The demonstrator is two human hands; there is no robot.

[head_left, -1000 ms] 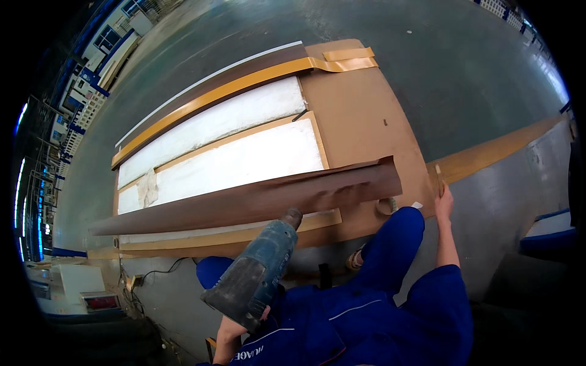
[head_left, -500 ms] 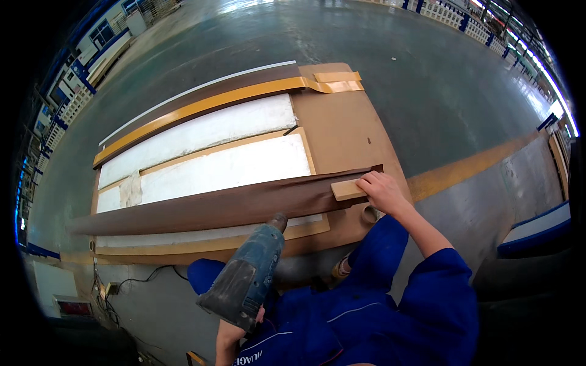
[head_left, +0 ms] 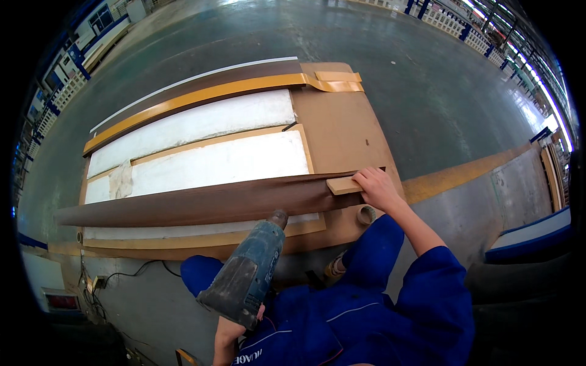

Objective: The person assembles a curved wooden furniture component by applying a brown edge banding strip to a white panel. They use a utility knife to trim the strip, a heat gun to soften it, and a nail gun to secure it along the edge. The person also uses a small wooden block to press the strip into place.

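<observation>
My left hand [head_left: 232,329] is wrapped round the handle of a blue heat gun [head_left: 247,268], its fingers mostly hidden under the tool's body. The dark nozzle points up at the near edge of a long brown strip of film-covered material [head_left: 183,204]. My right hand [head_left: 377,188] grips a small pale wooden block [head_left: 343,185], which rests on the strip near its right end. There the brown surface looks wrinkled beside the block.
Under the strip lie white panels [head_left: 244,161] with tan edges on a large brown board [head_left: 342,128]. A second strip with an orange band [head_left: 201,107] runs along the far side. A tape roll [head_left: 366,215] sits by my right knee. Cables [head_left: 91,293] trail on the floor at left.
My right hand and the wooden block have shifted slightly left along the brown strip. The whole view has moved a little. The heat gun's nozzle stays at the near edge.
</observation>
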